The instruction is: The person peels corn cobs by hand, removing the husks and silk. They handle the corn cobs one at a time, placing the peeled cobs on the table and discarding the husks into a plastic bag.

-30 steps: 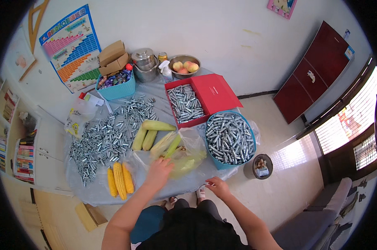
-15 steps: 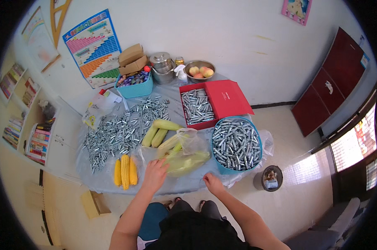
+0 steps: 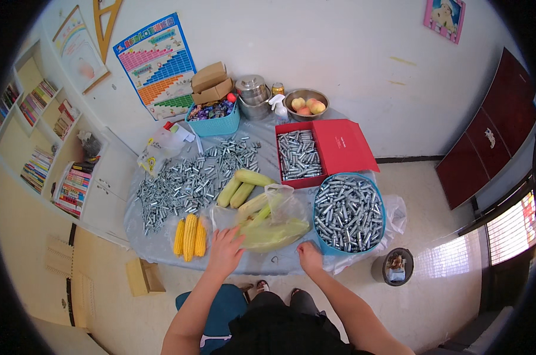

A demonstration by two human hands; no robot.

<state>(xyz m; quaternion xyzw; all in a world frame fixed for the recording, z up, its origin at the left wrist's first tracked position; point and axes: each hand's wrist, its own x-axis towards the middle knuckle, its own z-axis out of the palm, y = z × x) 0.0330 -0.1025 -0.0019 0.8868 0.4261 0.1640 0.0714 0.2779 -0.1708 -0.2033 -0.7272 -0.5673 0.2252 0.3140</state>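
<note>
A clear plastic bag [image 3: 282, 200] holding green-husked corn [image 3: 274, 235] lies at the table's front middle. My left hand [image 3: 224, 253] is at the bag's near left edge, fingers spread over the tabletop; whether they touch the plastic I cannot tell. My right hand [image 3: 308, 257] is closed at the front edge, between the bag and a blue basket [image 3: 322, 241]; what its curled fingers hold, if anything, is hidden. Left of my left hand lie three peeled yellow corn cobs [image 3: 189, 238]. Several cobs in pale green husk [image 3: 242, 193] rest behind the bag.
Silvery metal cylinders [image 3: 179, 186] are strewn across the table's left; more fill the basket and a red box [image 3: 324, 177]. Along the back stand a turquoise basket [image 3: 214, 126], a steel pot [image 3: 255, 106] and a bowl of peaches [image 3: 306, 106]. A bin [image 3: 393, 266] stands right on the floor.
The view has shifted, so the table sits farther right in it. Relative to the bag, my left hand has moved slightly left, toward the yellow cobs. My right hand has shifted slightly farther over the table.
</note>
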